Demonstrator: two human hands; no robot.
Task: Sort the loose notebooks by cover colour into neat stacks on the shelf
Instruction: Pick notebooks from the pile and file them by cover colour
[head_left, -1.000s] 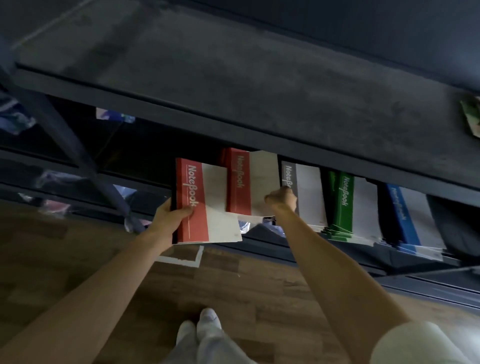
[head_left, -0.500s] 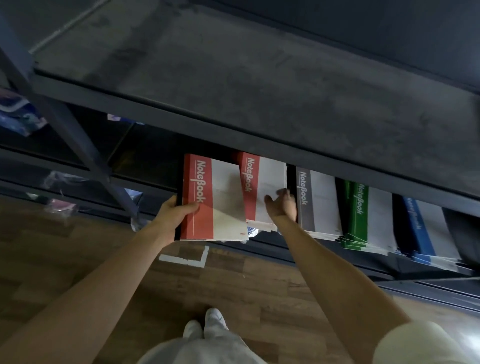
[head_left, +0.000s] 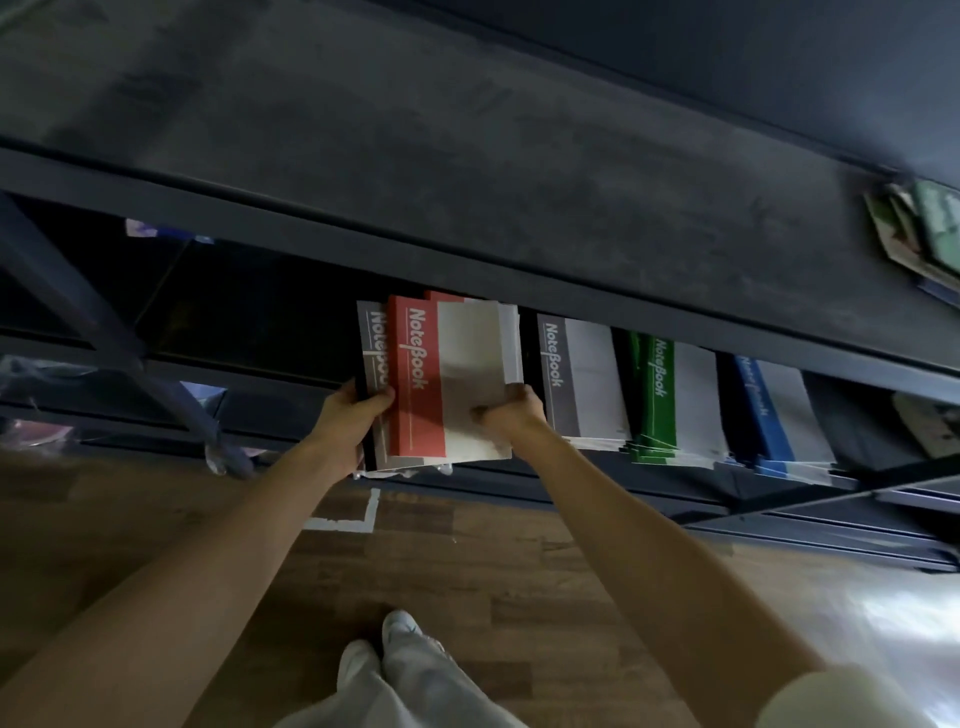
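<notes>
wood floor (head_left: 493, 561) spread out under the left hand (head_left: 350, 421), white tape corner (head_left: 358, 519) just below it, white shoes (head_left: 379, 649) and pale trousers (head_left: 415, 696) further down, plastic bags (head_left: 47, 366) off to its left, greenish papers (head_left: 930, 228) way up right of the right hand (head_left: 514, 415)

2 arms show, the left arm (head_left: 182, 597) bare right to the picture's edge. The right arm (head_left: 649, 561) is bare up to a short sleeve (head_left: 831, 699) of pale off-white cloth with a rounded, softly folded hem. The left grip (head_left: 353, 415) and right grip (head_left: 511, 415) are bare too. Below hang loose trousers (head_left: 415, 696) in a light grey-white fabric that creases lengthwise. Under them sit 2 white shoes (head_left: 400, 626) with rounded toes; their finer details are too dim to make out.
</notes>
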